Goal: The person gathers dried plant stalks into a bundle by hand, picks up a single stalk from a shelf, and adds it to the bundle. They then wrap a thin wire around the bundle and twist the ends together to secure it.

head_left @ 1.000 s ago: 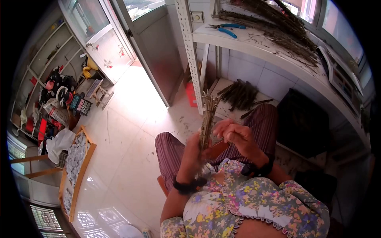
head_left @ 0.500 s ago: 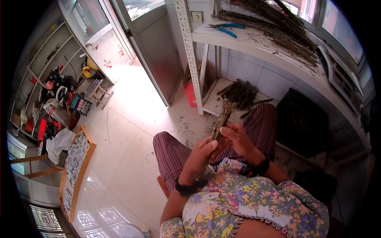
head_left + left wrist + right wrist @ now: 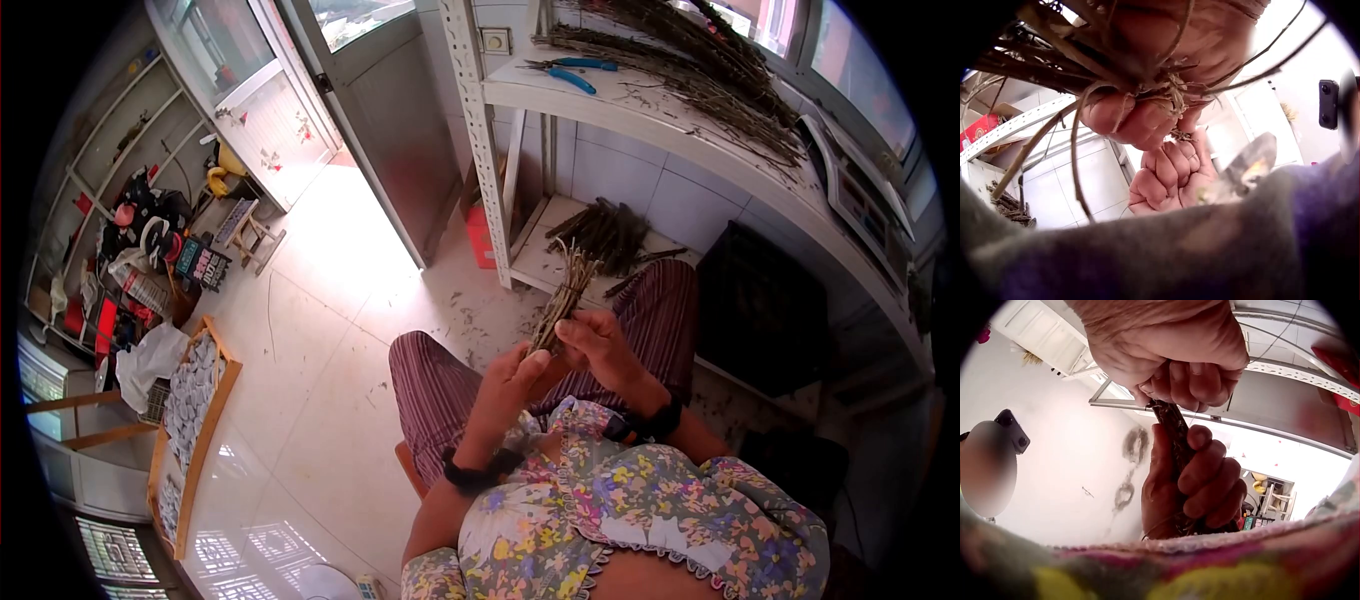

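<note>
A bundle of dry twigs (image 3: 568,292) stands slanted between both hands over the lap, its ragged ends fanning out at the top in the head view. Lower down, my left hand (image 3: 508,385) grips it, fingers wrapped round the stems in the right wrist view. My right hand (image 3: 602,350) is just above, thumb on the bundle and fingers curled at its side. From the left wrist, loose thin stems (image 3: 1079,156) stick out past the left fingers, with the curled right hand (image 3: 1169,175) beyond. The right palm hides part of the bundle.
Blue-handled pliers (image 3: 575,72) and long dry branches (image 3: 700,80) lie on the white shelf (image 3: 640,118). Below, a pile of short dark sticks (image 3: 605,232) sits near a black crate (image 3: 765,310). Plant scraps litter the floor. A wooden-framed tray (image 3: 225,390) is at left.
A second ago my right hand was off the bundle, which stood more upright. It has since taken hold, and the bundle has tilted right. Over the last half second, little has moved.
</note>
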`<state>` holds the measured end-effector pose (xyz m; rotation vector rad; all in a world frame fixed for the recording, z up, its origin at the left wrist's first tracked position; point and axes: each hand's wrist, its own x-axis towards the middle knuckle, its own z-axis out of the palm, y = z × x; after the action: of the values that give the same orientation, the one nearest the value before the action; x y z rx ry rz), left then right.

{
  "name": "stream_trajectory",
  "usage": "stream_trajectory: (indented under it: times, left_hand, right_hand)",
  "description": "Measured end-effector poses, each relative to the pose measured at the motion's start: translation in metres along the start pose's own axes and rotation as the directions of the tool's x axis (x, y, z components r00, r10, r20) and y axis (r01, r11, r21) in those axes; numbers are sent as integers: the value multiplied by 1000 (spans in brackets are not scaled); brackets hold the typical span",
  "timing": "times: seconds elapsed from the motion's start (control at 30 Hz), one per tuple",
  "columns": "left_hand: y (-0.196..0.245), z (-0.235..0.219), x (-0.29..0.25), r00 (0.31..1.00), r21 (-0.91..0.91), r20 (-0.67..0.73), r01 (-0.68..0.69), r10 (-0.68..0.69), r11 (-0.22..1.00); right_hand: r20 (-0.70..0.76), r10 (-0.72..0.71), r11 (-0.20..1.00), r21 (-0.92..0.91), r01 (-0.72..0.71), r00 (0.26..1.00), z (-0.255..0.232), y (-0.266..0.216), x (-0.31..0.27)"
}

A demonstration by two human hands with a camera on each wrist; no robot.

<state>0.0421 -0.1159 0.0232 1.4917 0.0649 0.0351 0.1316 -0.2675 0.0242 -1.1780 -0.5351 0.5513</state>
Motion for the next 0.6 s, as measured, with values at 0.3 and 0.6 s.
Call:
stream_trajectory:
  times: [0.3,0.6]
  left_hand:
    - [-3,15,5,980,-14,-150,-135,131,991]
    - [-13,8,9,967,210,-219,-82,128,974]
  right_hand:
    - [-45,0,996,-88,-4,999,4,-2,2]
    - [-104,39,999,-33,-43,994,8,7,4]
